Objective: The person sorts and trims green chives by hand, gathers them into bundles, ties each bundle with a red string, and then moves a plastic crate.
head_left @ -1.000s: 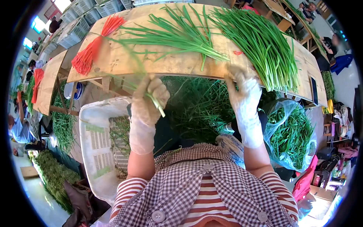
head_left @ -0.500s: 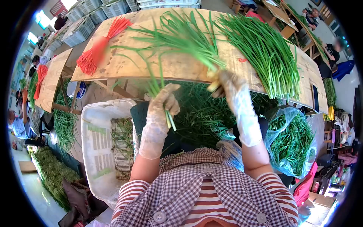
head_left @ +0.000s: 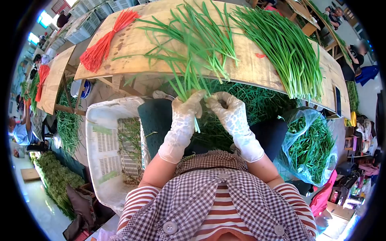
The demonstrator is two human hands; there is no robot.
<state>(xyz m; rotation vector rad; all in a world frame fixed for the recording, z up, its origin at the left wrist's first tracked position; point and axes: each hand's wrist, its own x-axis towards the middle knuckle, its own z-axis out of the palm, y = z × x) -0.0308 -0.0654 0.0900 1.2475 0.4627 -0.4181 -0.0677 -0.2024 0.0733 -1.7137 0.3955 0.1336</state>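
Note:
In a whitish glove, my left hand (head_left: 187,112) is closed around a small bunch of green stalks (head_left: 181,90), whose pale ends stick out below the fist. My right hand (head_left: 227,110), also gloved, is beside it with thumb and fingers curled together at a thin stalk by the bunch. Beyond them on the wooden table (head_left: 257,74) lies a loose spread of green stalks (head_left: 209,44). A large, neatly laid pile of the same stalks (head_left: 285,56) is at the right. Tied red strips (head_left: 102,44) lie at the left.
A white plastic crate (head_left: 105,148) stands at my left, with plant scraps in it. Leafy scraps (head_left: 257,102) lie below the table edge. At my right is a clear bag of green leaves (head_left: 311,148). Another person (head_left: 24,130) sits far left.
My right hand has left the loose stalks on the table and come in beside my left hand. My left hand has moved slightly right, still holding its bunch.

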